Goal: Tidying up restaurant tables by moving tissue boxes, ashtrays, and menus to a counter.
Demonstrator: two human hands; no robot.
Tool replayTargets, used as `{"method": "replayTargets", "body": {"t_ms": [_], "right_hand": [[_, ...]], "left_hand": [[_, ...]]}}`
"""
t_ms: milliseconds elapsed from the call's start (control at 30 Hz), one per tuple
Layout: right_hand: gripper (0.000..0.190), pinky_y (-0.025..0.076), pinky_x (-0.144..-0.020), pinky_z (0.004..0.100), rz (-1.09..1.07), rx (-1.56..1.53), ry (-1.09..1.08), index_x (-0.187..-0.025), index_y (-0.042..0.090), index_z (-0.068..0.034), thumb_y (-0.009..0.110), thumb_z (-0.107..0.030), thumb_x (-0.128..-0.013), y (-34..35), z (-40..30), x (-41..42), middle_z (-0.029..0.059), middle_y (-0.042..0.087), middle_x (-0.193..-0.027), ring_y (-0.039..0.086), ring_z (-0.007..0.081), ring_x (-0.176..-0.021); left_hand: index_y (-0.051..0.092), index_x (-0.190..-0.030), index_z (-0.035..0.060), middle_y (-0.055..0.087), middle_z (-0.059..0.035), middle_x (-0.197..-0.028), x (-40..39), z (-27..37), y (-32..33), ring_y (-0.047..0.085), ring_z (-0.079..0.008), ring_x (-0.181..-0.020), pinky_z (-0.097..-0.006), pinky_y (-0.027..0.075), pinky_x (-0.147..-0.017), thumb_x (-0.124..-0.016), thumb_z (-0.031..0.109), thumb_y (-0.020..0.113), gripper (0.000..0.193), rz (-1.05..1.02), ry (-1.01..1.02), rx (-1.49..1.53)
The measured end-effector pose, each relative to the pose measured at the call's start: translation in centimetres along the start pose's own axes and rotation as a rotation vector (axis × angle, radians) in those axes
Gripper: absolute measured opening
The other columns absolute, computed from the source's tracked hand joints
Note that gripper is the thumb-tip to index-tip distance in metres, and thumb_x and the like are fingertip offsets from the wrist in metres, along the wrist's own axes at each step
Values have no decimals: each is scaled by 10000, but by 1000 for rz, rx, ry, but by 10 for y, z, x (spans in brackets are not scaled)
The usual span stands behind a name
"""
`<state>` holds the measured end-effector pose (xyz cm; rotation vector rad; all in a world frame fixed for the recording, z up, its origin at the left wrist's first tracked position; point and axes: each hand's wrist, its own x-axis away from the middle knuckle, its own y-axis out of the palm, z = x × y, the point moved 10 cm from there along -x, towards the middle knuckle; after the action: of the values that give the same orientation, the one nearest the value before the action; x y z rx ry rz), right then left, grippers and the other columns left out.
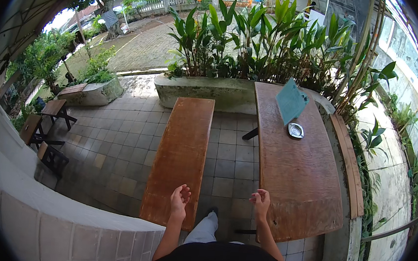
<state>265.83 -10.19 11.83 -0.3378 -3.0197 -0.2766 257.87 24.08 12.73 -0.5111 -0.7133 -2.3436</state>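
My left hand [180,200] is held over the near end of a long wooden bench [182,147]; its fingers are loosely curled, apart, and hold nothing. Above the left edge of a wooden table [301,174], near its close end, is my right hand [261,202], also empty, with bent fingers. Towards the table's far end a teal board or menu holder [290,103] stands tilted. Just in front of it lies a shiny metal ashtray [296,130]. Neither hand is near these two items.
A concrete planter [208,90] with tall leafy plants [253,38] borders the far side. A white curved wall [76,226] runs along the lower left. Small wooden stools and tables [54,107] stand at the left. Tiled floor [224,168] lies between bench and table; a ledge edges the right.
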Motion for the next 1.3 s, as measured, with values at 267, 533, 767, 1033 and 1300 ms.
{"method": "replayTargets", "body": {"t_ms": [267, 533, 767, 1033, 1300], "right_hand": [[100, 487, -579, 244, 63, -9, 9, -938, 498, -23, 465, -73, -859, 51, 4, -88, 61, 558, -800, 549, 113, -634], [100, 459, -522, 229, 264, 5, 89, -925, 510, -33, 492, -104, -856, 15, 23, -155, 61, 563, -769, 552, 117, -597], [136, 437, -490, 263, 613, -151, 353, -965, 495, -59, 451, -137, -863, -71, 61, -210, 70, 567, -798, 570, 173, -592], [313, 456, -521, 335, 884, -315, 481, -1061, 471, -72, 520, -249, -807, -144, 96, -310, 107, 546, -964, 592, 251, -649], [308, 458, -378, 291, 1002, -131, 465, -955, 468, -45, 556, -306, -817, -153, 71, -390, 80, 497, -817, 545, 195, -565]], "left_hand": [[587, -946, 114, 599, 16, -843, -114, 46, 56, 546, -98, -758, -247, 398, -693, -851, 261, 484, 204, -55, -20, -18], [587, -930, 111, 602, 12, -825, -195, 46, 137, 549, -95, -746, -230, 399, -675, -851, 256, 481, 196, -163, -104, -157], [591, -914, 109, 608, 10, -804, -257, 0, 219, 556, -98, -687, -235, 410, -623, -854, 247, 473, 191, -253, -246, -245], [575, -941, 91, 598, -2, -843, -319, -5, 384, 554, -109, -732, -242, 410, -643, -860, 255, 454, 219, -434, -261, -439], [569, -949, 91, 597, -6, -859, -313, 5, 539, 553, -94, -749, -219, 400, -671, -887, 245, 406, 232, -669, -166, -466]]}}
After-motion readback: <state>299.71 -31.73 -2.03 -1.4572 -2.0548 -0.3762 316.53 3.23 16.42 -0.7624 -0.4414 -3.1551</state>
